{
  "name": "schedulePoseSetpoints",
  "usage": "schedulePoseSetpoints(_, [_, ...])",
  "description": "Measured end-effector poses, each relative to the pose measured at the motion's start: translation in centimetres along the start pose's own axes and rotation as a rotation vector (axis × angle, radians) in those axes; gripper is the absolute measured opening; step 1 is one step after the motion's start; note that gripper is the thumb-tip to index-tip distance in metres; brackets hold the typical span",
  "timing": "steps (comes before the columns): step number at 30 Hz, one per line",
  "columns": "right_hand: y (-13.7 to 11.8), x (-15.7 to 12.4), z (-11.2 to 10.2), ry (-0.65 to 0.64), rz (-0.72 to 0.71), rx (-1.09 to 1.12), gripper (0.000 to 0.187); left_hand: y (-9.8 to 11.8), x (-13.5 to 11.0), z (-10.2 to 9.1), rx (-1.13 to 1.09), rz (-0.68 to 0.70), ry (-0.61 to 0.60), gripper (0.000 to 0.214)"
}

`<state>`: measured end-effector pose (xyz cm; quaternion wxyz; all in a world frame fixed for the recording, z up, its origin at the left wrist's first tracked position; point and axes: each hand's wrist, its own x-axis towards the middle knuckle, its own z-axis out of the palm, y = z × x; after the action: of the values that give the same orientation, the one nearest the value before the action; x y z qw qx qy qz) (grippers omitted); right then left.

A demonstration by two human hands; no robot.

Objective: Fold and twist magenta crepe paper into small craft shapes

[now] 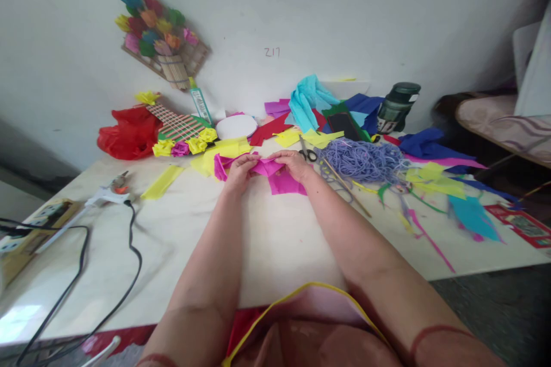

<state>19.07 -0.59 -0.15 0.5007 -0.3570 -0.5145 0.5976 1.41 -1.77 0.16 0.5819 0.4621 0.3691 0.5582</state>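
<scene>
A strip of magenta crepe paper is stretched between my two hands over the middle of the table. My left hand pinches it on the left, and a bunched end sticks out past those fingers. At the other side my right hand has fingers and thumb closed on the strip. Under and just in front of the right hand lies a flat magenta paper piece. Yellow crepe paper lies right behind the left hand. Black-handled scissors rest beside the right hand.
To the right are a heap of purple string, a thin stick and a dark green jar. A glue gun with a black cord and a power strip lie left. Paper flowers on a stick frame stand behind.
</scene>
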Motion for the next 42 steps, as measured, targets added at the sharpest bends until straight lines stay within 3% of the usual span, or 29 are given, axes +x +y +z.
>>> schedulePoseSetpoints(15, [-0.01,-0.02,0.06,-0.039,0.025,0.012,0.02,-0.3,0.22,-0.15,0.018,0.031,0.023,0.024])
schedulePoseSetpoints(24, [-0.28,-0.26,0.16,-0.061,-0.035,0.006,0.019,-0.49,0.38,-0.35,0.027,0.034,0.023,0.019])
schedulePoseSetpoints(30, [-0.35,-0.28,0.44,0.013,-0.072,-0.067,0.023,-0.73,0.55,-0.5,0.061,0.038,0.006,0.02])
schedulePoseSetpoints(37, [-0.08,-0.1,0.51,0.027,-0.133,-0.197,0.03,-0.84,0.57,-0.56,0.117,0.103,-0.009,0.032])
schedulePoseSetpoints(42, [-0.12,-0.17,0.64,0.043,-0.093,-0.254,0.024,-0.69,0.36,-0.42,0.109,0.099,-0.03,0.044])
